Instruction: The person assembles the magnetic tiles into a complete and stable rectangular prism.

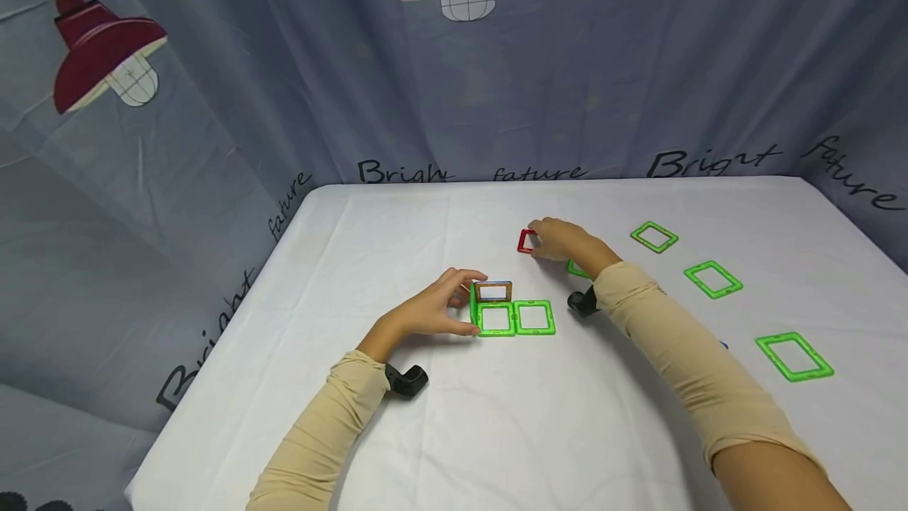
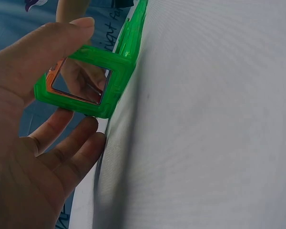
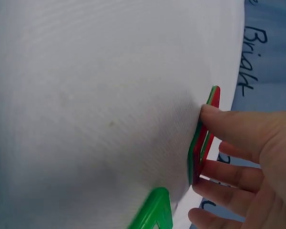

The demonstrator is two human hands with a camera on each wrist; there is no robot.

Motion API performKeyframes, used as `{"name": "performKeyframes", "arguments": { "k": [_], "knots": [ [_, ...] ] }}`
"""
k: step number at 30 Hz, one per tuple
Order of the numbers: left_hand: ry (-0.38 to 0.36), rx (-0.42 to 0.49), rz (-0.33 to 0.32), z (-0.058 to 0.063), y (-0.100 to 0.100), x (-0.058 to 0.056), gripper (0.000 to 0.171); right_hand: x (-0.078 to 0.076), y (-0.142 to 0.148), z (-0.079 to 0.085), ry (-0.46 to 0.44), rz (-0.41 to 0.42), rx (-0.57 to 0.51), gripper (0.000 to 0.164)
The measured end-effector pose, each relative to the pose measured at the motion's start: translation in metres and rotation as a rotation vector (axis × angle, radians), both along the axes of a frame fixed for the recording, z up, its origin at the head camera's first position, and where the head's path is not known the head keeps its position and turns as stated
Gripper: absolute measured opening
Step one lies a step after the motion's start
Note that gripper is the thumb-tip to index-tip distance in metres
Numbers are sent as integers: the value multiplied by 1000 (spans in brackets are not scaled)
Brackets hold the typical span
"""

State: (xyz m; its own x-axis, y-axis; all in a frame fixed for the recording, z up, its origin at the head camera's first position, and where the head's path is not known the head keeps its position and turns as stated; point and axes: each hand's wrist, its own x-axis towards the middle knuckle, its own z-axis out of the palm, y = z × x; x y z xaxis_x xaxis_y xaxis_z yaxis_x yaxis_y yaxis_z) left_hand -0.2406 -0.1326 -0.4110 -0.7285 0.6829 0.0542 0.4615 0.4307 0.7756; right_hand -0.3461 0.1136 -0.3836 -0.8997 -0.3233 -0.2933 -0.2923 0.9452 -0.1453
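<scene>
At the middle of the white table (image 1: 440,432), the left hand (image 1: 434,306) held an upright green tile (image 1: 473,306) between thumb and fingers, two flat green tiles (image 1: 515,318) and an orange-rimmed upright one (image 1: 493,284) just to its right; farther off, the right hand (image 1: 567,241) pinched a red tile (image 1: 522,241) at its left, against a green one (image 3: 191,157)

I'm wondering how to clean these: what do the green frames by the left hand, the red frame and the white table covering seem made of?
Green frames: probably glossy plastic, since they catch bright highlights. Red frame: likely smooth, rigid plastic too, from its straight edges; partly hidden, so less certain. White table covering: matte fabric, by its fine weave and soft creases; fibre unclear.
</scene>
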Motion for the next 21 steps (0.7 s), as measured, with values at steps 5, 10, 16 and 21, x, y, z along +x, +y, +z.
{"name": "performKeyframes", "arguments": {
  "k": [5, 10, 16, 21],
  "knots": [
    [12, -21, 2, 0, 0, 0, 80, 2, 1, 0, 10, 4, 7, 61],
    [22, -17, -10, -1, 0, 0, 82, 9, 5, -1, 30, 16, 4, 60],
    [13, -17, -9, -1, 0, -1, 82, 18, 8, -1, 48, 12, -12, 58],
    [12, -23, -13, -2, 0, -1, 80, 25, 9, -1, 65, 31, -19, 57]
  ]
}}
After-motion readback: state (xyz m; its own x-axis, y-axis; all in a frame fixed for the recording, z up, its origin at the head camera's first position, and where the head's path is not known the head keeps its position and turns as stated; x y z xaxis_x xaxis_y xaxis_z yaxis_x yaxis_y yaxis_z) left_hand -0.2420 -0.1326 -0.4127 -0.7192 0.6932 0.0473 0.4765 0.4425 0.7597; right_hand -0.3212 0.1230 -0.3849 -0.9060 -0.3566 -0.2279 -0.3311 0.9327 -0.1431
